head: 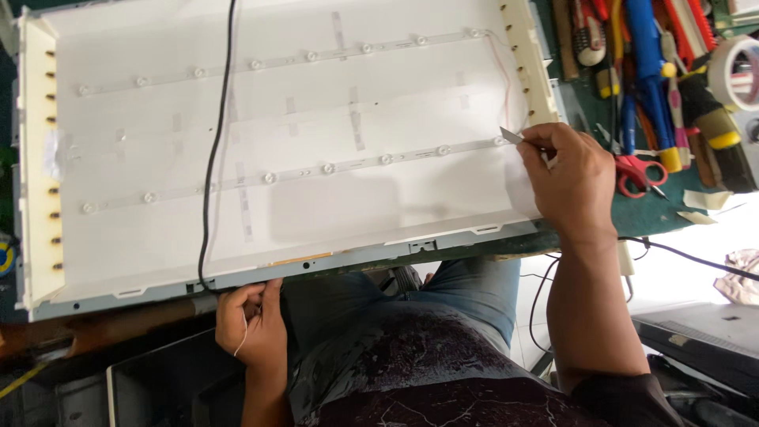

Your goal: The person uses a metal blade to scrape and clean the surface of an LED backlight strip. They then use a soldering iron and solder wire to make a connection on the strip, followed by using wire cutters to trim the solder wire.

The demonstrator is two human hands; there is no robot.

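A large white backlight panel lies flat before me, with two strips of small round lenses; the lower strip runs across its middle. My right hand grips a thin metal blade, whose tip points at the right end of the lower strip. My left hand rests below the panel's near edge, pinching a thin pale wire next to the end of a black cable that runs across the panel.
A cluttered tool pile sits at the top right: red scissors, blue-handled tools, a tape roll. Another black cable trails off at right. Dark equipment lies low at right.
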